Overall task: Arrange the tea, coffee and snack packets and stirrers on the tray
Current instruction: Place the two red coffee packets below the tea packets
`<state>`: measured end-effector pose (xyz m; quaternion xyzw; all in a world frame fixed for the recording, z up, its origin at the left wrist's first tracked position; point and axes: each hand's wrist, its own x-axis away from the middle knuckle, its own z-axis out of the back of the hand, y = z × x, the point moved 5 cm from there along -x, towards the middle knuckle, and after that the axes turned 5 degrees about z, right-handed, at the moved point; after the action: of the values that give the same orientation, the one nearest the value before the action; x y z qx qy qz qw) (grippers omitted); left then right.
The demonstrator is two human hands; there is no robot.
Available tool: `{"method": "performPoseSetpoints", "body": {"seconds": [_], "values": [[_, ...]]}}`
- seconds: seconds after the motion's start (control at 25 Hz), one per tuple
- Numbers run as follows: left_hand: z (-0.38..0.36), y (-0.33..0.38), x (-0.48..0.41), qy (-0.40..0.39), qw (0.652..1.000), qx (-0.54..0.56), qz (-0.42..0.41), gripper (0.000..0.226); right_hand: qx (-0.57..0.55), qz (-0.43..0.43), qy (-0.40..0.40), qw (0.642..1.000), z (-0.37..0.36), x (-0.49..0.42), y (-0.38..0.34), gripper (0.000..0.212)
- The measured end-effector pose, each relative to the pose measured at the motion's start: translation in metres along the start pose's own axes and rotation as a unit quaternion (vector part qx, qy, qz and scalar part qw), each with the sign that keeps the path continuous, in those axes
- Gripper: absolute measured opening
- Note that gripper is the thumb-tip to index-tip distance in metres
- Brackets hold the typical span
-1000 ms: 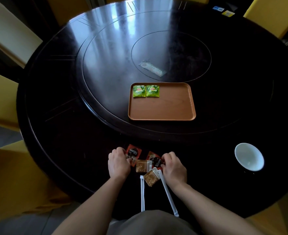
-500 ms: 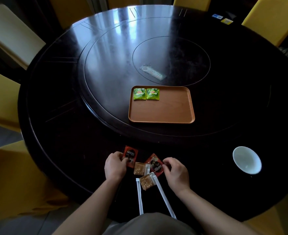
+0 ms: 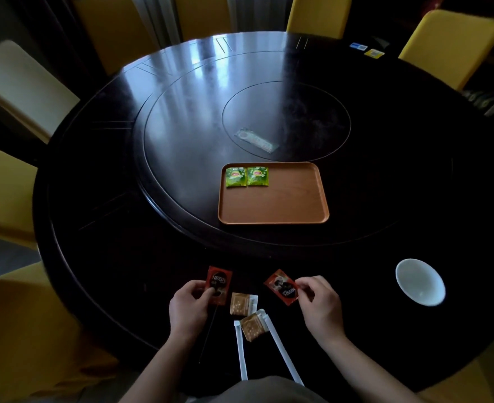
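Observation:
An orange-brown tray (image 3: 275,203) lies on the round dark table, with two green tea packets (image 3: 235,177) (image 3: 257,176) side by side in its far left corner. My left hand (image 3: 188,308) grips one red coffee packet (image 3: 218,284) near the table's front edge. A second red coffee packet (image 3: 281,287) is pinched in my right hand (image 3: 323,306), held tilted. Between the hands lie two tan snack packets (image 3: 241,303) (image 3: 253,326). Two white wrapped stirrers (image 3: 241,351) (image 3: 283,350) run toward my body.
A white bowl (image 3: 419,281) stands at the front right of the table. A clear wrapped item (image 3: 257,140) lies beyond the tray on the inner turntable. Yellow chairs (image 3: 446,46) ring the table. Small cards (image 3: 366,50) lie at the far right edge.
Both hands have lifted the red coffee packets off the pile and spread apart, the left one leftward, the right one rightward. The snack packets and stirrers stay put.

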<state>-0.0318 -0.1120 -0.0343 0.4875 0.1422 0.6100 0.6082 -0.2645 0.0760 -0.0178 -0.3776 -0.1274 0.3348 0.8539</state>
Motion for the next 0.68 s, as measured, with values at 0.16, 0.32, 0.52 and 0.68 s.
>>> {"method": "performPoseSetpoints", "body": {"seconds": [0.16,0.32,0.52,0.68], "values": [[-0.006,0.022,-0.01,-0.013,1.0,0.008,-0.021,0.006,-0.013,0.02,0.027,0.999,0.01,-0.019,-0.016,0.02],[-0.012,0.045,-0.016,-0.033,0.997,0.052,-0.039,0.007,-0.011,0.043,0.047,0.998,0.016,-0.036,-0.028,0.022],[-0.011,0.073,-0.036,-0.039,0.994,0.081,-0.061,0.01,-0.013,0.043,0.06,0.997,0.018,-0.063,-0.039,0.022],[-0.011,0.096,-0.062,-0.033,0.994,0.059,-0.08,0.013,-0.007,0.044,0.056,0.997,0.022,-0.098,-0.047,0.02]]}}
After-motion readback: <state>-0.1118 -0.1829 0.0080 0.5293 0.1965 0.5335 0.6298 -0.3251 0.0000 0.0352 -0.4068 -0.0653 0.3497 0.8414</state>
